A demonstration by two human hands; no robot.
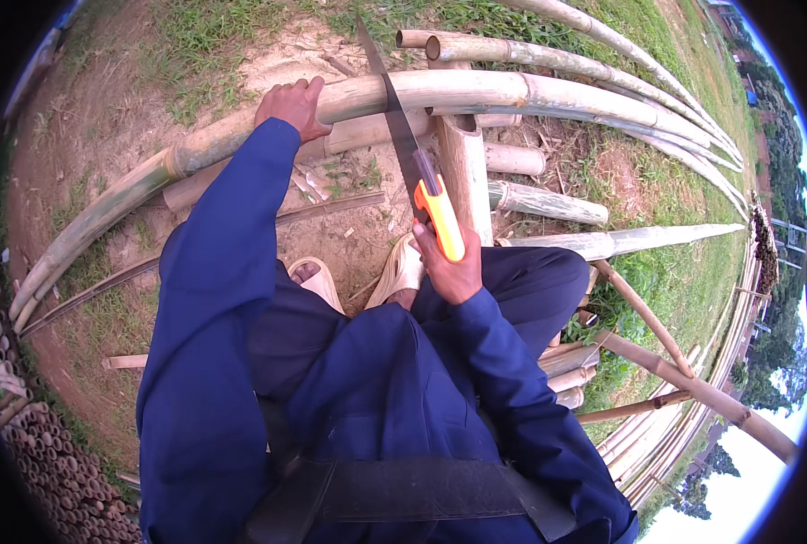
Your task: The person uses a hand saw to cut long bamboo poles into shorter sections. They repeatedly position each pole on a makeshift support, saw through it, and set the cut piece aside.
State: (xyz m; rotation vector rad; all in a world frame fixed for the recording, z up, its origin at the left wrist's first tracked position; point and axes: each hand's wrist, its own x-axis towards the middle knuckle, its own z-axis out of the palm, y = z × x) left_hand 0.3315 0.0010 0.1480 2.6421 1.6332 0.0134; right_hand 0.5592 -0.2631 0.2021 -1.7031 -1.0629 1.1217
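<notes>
A long bamboo pole [467, 90] runs across in front of me, bending toward both sides of the view. My left hand [292, 107] is wrapped over it, left of the middle. My right hand [449, 265] grips the orange and yellow handle of a hand saw [401, 134]. The dark blade slants up and away, lying against the near side of the pole to the right of my left hand. Whether the teeth have cut into the bamboo cannot be seen. A thick bamboo post [462, 172] stands under the pole, just right of the blade.
More bamboo poles [549, 58] stretch off to the far right. Short cut bamboo pieces [549, 201] lie on the ground beyond my right knee. Stacked bamboo [54, 471] fills the lower left. A bamboo frame [648, 317] stands at the right. My sandals [398, 272] rest on bare soil.
</notes>
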